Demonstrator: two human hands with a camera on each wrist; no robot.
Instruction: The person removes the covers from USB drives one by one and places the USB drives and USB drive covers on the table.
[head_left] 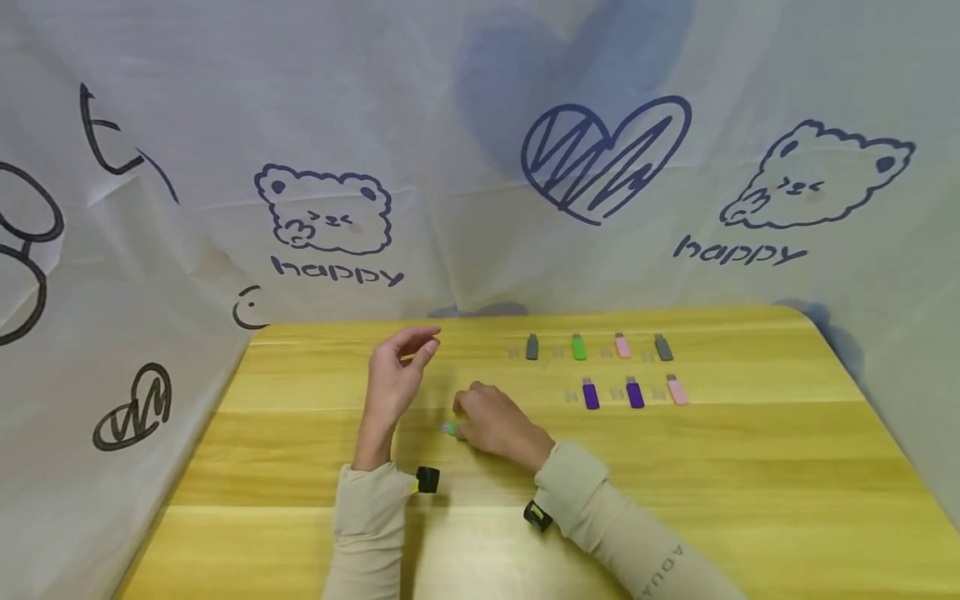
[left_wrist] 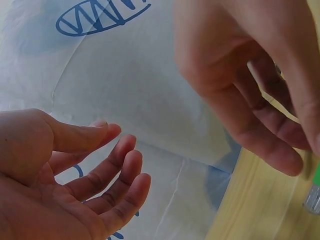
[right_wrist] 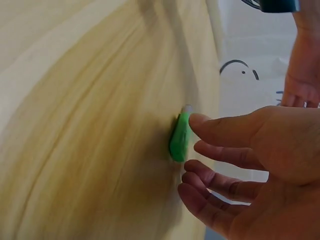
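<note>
A green USB stick (head_left: 454, 429) lies on the wooden table, its metal plug pointing left in the head view. My right hand (head_left: 495, 421) is over it, and part of the stick is hidden by the fingers. In the right wrist view the green stick (right_wrist: 179, 142) is beside the thumb tip, while the thumb and fingers stand apart, not pinched round it. The left wrist view catches only a bit of the stick (left_wrist: 316, 185) at its right edge. Off to the left, my left hand (head_left: 396, 371) hovers above the table with relaxed, slightly bent fingers and holds nothing.
To the right lie two rows of USB sticks: grey (head_left: 532, 347), green (head_left: 579, 347) and pink (head_left: 622, 346) ones behind, purple (head_left: 591, 394) and pink (head_left: 677, 390) in front. Small clear caps (head_left: 572, 396) lie beside them. A white sheet with drawings (head_left: 450, 167) surrounds the table.
</note>
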